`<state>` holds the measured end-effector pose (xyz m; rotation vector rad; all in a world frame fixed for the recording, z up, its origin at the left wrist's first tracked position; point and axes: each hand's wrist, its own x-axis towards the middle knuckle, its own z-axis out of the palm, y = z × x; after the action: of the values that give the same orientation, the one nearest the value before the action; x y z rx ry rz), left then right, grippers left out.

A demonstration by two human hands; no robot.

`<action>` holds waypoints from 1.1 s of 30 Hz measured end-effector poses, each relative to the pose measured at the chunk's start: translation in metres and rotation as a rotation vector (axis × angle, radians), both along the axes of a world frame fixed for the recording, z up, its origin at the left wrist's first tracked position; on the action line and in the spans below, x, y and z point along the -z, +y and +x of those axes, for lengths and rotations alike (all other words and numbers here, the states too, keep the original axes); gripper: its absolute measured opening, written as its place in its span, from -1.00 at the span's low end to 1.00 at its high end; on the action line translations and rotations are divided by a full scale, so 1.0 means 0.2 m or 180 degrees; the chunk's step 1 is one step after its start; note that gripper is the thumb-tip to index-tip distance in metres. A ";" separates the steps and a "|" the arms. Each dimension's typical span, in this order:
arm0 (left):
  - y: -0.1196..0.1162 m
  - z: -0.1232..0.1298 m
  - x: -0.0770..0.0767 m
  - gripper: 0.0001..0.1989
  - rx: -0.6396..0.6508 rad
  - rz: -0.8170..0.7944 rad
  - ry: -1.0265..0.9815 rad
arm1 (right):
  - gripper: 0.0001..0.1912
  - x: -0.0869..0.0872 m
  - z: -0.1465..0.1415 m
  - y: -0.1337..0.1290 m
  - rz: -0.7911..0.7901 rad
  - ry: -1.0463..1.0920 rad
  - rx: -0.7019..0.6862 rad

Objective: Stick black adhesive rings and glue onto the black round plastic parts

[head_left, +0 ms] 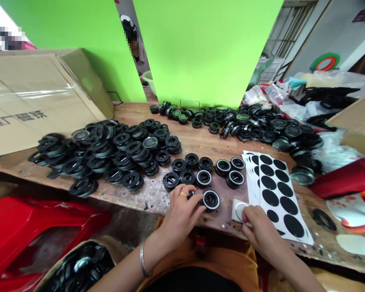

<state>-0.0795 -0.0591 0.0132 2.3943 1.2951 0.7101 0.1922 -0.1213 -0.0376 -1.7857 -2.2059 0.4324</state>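
Note:
My left hand (182, 207) curls its fingers around a small round black plastic part (191, 194), mostly hidden by the fingers. Touching or just beside its fingertips is another black part with a white ring on its rim (211, 200). Further right, my right hand (257, 223) pinches the edge of a thin white ring (240, 211) lying over a small white square pad (235, 206). Behind the hands stand several black parts (187, 177), some with white rims. White sheets of black round stickers (269, 182) lie beyond my right hand.
Piles of round black parts (121, 140) cover the table's left, with more along the back (246, 121). A large cardboard box (21, 93) stands at left, a red stool (12, 227) below it. An orange tape roll (360, 221) and a black ring (324, 220) lie right.

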 end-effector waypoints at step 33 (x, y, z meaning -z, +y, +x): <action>0.46 0.08 0.05 -0.64 -0.0471 0.0534 0.0852 | -0.73 -0.19 -0.36 0.98 0.0335 0.0123 0.0216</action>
<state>-0.0637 0.0325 0.0042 2.6196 1.5901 0.5717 0.1201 0.0752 0.0001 -1.7760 -2.0948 0.3270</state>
